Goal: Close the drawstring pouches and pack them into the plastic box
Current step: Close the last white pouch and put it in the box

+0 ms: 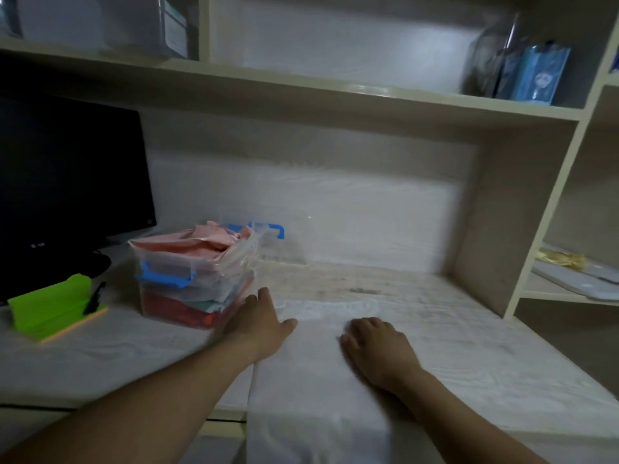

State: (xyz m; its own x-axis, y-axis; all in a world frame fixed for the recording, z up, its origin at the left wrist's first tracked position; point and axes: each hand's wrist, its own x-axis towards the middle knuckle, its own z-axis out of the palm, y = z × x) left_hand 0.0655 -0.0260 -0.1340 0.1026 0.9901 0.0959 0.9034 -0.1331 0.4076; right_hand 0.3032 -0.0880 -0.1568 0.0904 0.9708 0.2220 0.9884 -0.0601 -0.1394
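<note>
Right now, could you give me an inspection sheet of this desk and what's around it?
Surface: desk under white cloth, stained near the back.
Job's things: clear box with blue latches, heaped with pink and red pouches; lid askew.
Clutter: green stand, monitor.
Hands: left hand by the box, right hand flat on cloth; both empty.
Cables: nothing seen.
Surroundings: shelves with blue packet.

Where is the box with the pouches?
In the head view, the box sits left of centre on the desk, between the green stand and the left hand, right of the monitor.
</note>
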